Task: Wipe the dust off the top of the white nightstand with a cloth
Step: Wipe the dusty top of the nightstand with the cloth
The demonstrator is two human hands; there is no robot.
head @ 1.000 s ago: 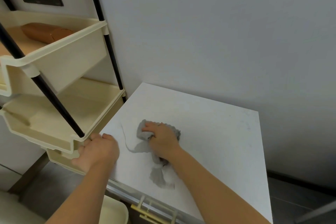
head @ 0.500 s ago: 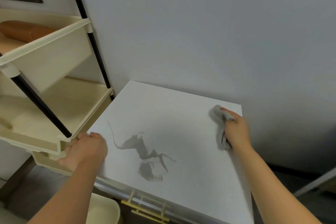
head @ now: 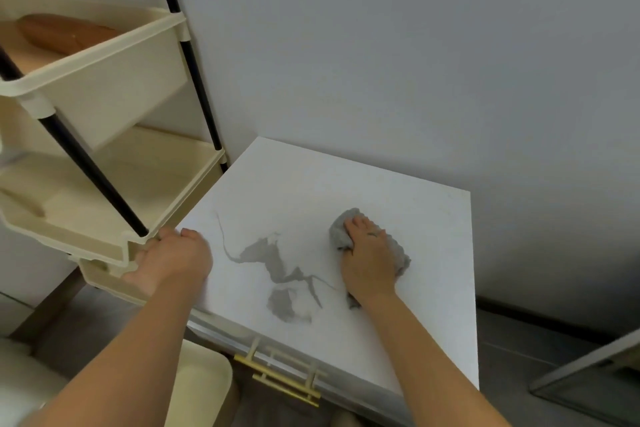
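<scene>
Right hand swept back to centre, fingers clamping cloth on nightstand.

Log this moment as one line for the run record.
right hand: pressing grey cloth on nightstand top | left hand: gripping left edge | grey marks: uncovered

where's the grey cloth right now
In the head view, the crumpled grey cloth lies under the right hand on the white nightstand top, right of the grey damp streaks.
</scene>
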